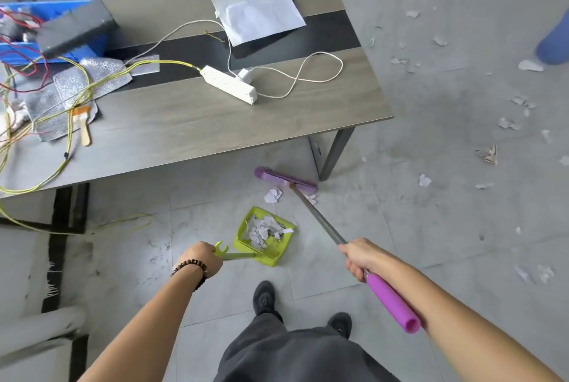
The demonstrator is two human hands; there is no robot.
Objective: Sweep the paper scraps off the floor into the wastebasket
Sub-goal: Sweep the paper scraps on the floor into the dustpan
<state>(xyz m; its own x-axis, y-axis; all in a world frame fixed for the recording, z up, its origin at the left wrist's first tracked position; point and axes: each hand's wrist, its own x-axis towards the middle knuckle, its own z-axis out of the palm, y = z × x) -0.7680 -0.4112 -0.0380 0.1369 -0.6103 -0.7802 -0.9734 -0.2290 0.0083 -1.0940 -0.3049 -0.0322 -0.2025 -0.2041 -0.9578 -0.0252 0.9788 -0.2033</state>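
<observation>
Head view, looking down. Grey tiled floor [431, 227] fills most of the frame, scuffed and dusty. Low wood-grain surface [215, 126] with a dark centre stripe stands at upper left; its one visible metal leg lands just beside the broom head.

On the surface: blue bin [18, 9] at the far left edge, white sheet of paper [258, 15] toward the back, white power strip [228, 84] near the middle with a white cable looping to the right, tangled yellow and red wires on the left.

Purple broom [318, 216]: bristle head on the floor under the surface's near edge, metal shaft slanting back to the person. Right grip [360, 258] is wrapped round the shaft just above its purple sleeve.

Lime-green dustpan [243, 240] sits on the floor between broom head and feet. Left grip [200, 258], beaded bracelet at the wrist, is closed round the end of the pan's handle.

Paper scraps: a heap [261, 231] lies inside the dustpan; one crumpled piece [272, 195] rests on the floor just beside the broom head; many loose bits [508, 123] are scattered across the floor to the right, well apart from the pan.
</observation>
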